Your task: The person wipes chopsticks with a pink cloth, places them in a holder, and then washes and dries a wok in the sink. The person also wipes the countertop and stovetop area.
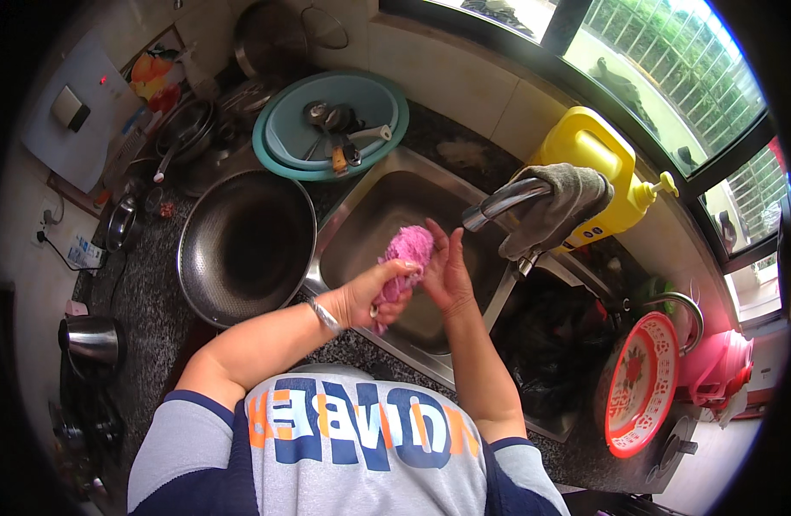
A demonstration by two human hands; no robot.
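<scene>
A bunched pink fluffy cloth (410,246) is squeezed in my left hand (382,293), above the front of a stainless steel sink basin (363,245). My right hand (448,274) is just to the right of the cloth, palm turned towards it, thumb and fingers apart and holding nothing. Whether its fingertips touch the cloth is hard to tell. The chrome faucet spout (498,205) ends just above and right of that hand. A grey towel (557,200) hangs over the faucet.
A large steel wok (247,248) sits left of the sink. Behind are nested teal basins (266,145) holding ladles and other utensils. A yellow pump jug (586,161) stands behind the faucet. On the right are a black plastic bag (544,342) and a red patterned enamel basin (640,387).
</scene>
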